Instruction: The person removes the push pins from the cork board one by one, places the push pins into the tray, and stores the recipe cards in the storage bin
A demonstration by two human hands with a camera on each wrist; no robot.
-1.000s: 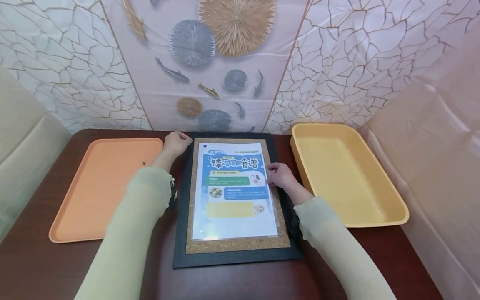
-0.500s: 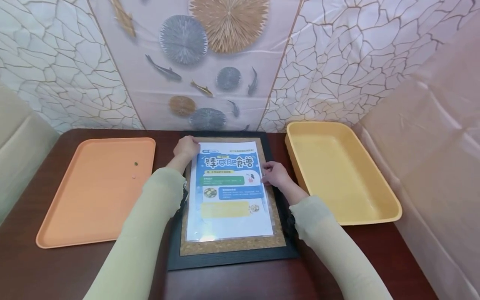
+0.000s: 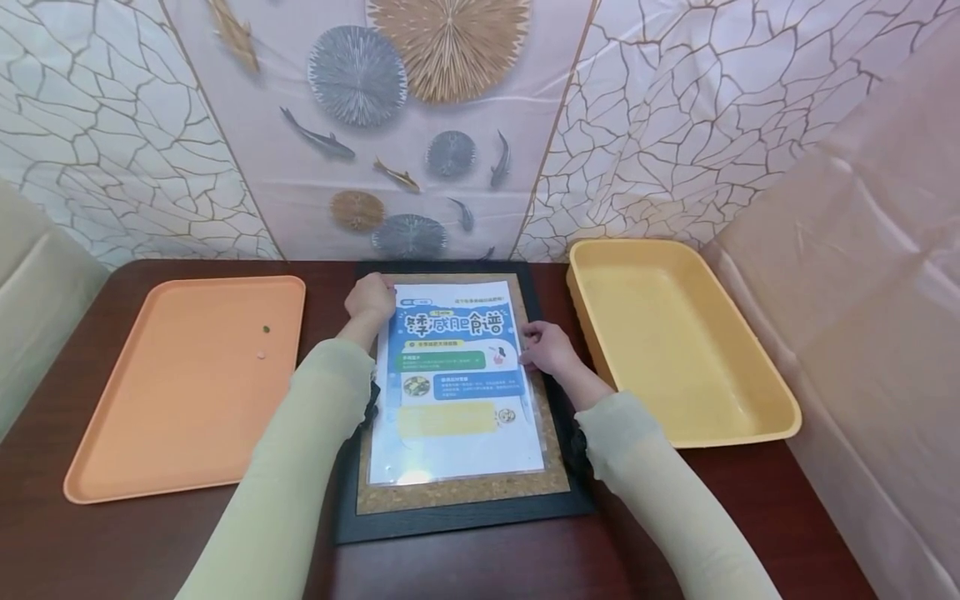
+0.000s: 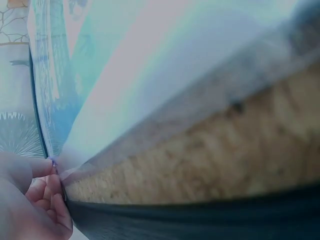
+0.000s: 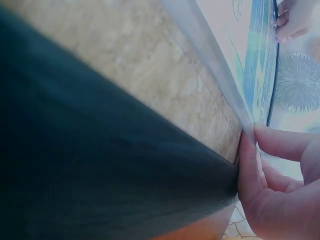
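Note:
A laminated sheet point(image 3: 461, 457) printed in blue, green and yellow lies on a cork board point(image 3: 457, 498) with a dark frame point(image 3: 465, 527). My left hand point(image 3: 371, 297) is at the sheet's top left corner. Its thumb and forefinger pinch a small purple push pin point(image 4: 52, 161), mostly hidden by the fingers. On the other side, my right hand point(image 3: 551, 348) holds the sheet's right edge. In the right wrist view, the thumb point(image 5: 280, 141) and forefinger pinch the clear plastic margin, right at the board's frame.
An orange tray point(image 3: 187, 375) with a small green bit and a pale bit on it lies to the left. To the right stands a deep yellow bin point(image 3: 675, 358). A patterned cloth point(image 3: 450, 200) hangs behind the dark table point(image 3: 420, 575).
My left hand has moved right, from beside the frame onto the sheet's top left corner, taking hold of the purple push pin there. The right hand stays at the right edge. The head view shifted slightly.

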